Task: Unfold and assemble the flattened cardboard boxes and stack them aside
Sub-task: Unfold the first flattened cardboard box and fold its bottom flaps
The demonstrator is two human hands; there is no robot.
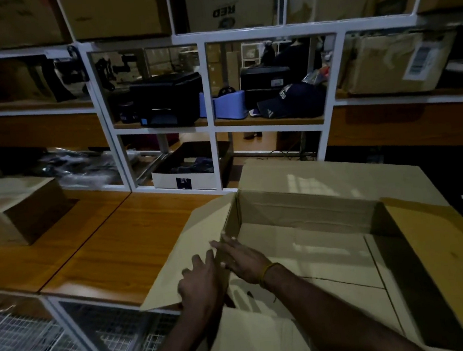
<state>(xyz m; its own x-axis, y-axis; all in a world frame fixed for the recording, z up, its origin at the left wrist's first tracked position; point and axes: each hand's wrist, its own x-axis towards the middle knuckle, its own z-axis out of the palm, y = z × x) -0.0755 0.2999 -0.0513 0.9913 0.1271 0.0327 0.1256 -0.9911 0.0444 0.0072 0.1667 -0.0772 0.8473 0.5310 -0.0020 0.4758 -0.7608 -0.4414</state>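
Open box: one large cardboard box (303, 242) stands on the wooden table (103, 246), its mouth up, at the right side in front of the person.
Flaps: four are visible and all are open; the left flap (187, 254) leans outward over the table.
Left hand: the left hand (200, 283) rests on the left flap, near its lower edge; the fingers are spread and nearly straight and do not close around anything.
Right hand: the right hand (241, 255) lies along the fold between the left flap and the box wall, fingers straight and together, pressing flat; a yellow band is on its wrist.
Assembled box: one closed cardboard box (14, 209) sits at the far left of the table, well apart from the open one.
Shelf behind: one black printer (168, 99) and one dark cap (291, 100).
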